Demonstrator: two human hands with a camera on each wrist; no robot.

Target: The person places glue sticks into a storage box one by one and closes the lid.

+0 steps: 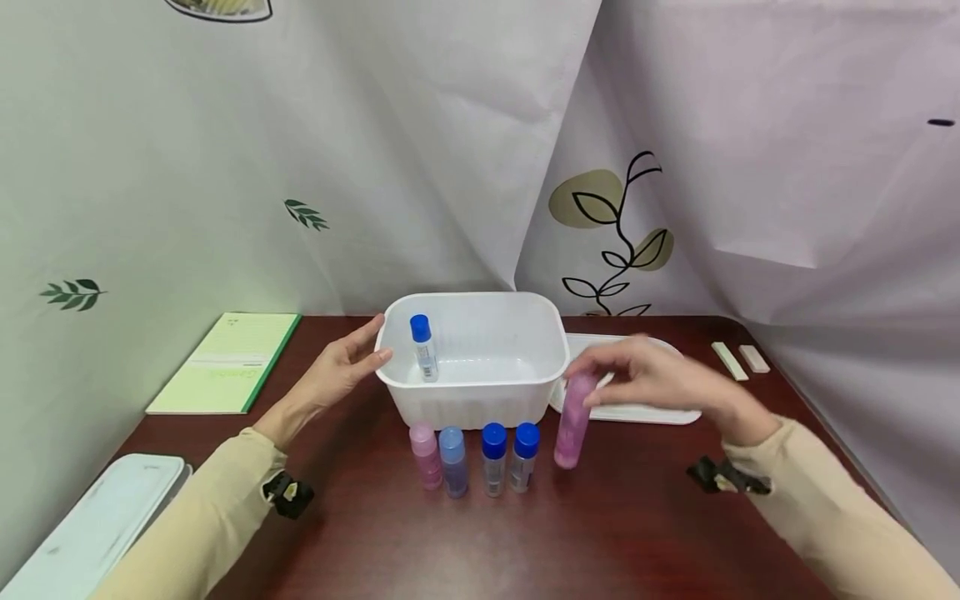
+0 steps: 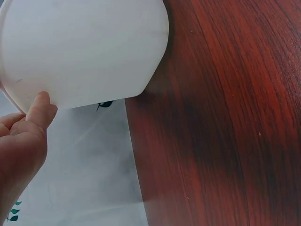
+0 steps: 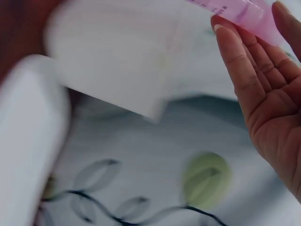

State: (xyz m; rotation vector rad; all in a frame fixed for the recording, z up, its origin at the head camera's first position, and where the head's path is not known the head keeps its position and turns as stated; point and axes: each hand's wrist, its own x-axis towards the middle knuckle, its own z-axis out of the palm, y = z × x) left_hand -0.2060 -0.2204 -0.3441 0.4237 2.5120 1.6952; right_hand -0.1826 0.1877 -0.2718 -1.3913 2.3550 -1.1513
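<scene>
Beige sleeves, black wrist straps

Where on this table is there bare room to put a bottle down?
Bare wood lies in the near strip of the table, below the row of bottles, and between the green notepad and white tub. It is crowded right of the tub, around the right hand and pink bottle.

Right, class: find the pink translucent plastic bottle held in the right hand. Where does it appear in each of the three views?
Head: the pink translucent plastic bottle hangs right of centre, gripped at its top by the right hand, beside the white plastic tub.
Left wrist: not in view.
Right wrist: top right, between the fingers.
Shared landmark: the white plastic tub, blurred in the right wrist view.
</scene>
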